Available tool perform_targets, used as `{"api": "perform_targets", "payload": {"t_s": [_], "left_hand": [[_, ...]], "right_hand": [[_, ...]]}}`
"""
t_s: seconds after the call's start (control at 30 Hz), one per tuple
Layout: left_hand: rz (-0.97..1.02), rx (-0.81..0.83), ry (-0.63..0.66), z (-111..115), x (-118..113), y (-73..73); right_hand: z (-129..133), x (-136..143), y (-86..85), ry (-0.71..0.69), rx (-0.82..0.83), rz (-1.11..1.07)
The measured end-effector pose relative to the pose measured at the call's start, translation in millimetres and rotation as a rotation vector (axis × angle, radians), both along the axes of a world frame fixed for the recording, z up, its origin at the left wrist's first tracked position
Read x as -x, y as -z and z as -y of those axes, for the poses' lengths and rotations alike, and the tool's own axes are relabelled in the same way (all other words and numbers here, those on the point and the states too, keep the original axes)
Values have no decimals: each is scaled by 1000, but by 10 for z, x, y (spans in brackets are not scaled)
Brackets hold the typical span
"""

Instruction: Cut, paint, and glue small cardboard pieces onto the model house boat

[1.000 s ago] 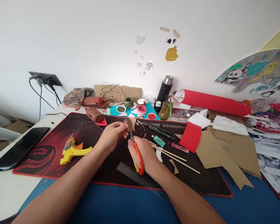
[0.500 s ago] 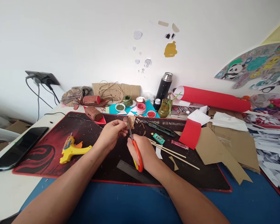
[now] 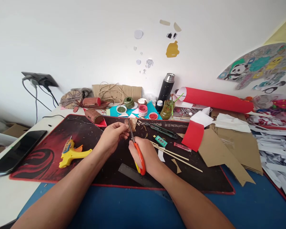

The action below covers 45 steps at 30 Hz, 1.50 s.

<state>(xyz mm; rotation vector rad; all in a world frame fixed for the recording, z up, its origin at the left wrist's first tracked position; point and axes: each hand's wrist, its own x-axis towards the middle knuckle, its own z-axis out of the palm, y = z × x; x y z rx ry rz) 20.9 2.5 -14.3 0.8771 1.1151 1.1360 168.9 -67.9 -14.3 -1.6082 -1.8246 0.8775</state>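
My left hand (image 3: 112,136) pinches a small brown cardboard piece (image 3: 131,124) above the dark red-edged desk mat (image 3: 62,143). My right hand (image 3: 145,154) grips orange-handled scissors (image 3: 139,156); their blades point up and away and meet the cardboard piece at its near edge. Both hands are close together over the middle of the mat. Small brown scraps lie scattered on the mat around them.
A yellow glue gun (image 3: 71,152) lies left, a phone (image 3: 14,151) further left. A black ruler (image 3: 131,173), wooden sticks (image 3: 178,157), a utility knife (image 3: 162,128), red paper (image 3: 193,135) and cardboard sheets (image 3: 224,152) lie right. Paint jars (image 3: 143,109) and a flask (image 3: 165,87) stand behind.
The view has shifted slightly so everything sits a little lower left. The hands stay together on the cardboard piece, with the scissors working at it.
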Motion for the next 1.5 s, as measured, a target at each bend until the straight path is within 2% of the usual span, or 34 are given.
{"api": "perform_targets", "payload": {"t_s": [0.2, 0.57, 0.83, 1.37, 1.5], "left_hand": [[7, 2, -4, 3, -9, -17], [16, -52, 13, 67, 41, -134], [29, -32, 47, 104, 8, -166], [13, -8, 38, 78, -19, -87], [-18, -23, 49, 71, -12, -65]], "right_hand": [[-5, -24, 19, -7, 26, -73], [63, -61, -159, -102, 78, -98], [27, -88, -128, -100, 87, -83], [7, -64, -79, -37, 33, -22], [4, -40, -72, -17, 68, -14]]}}
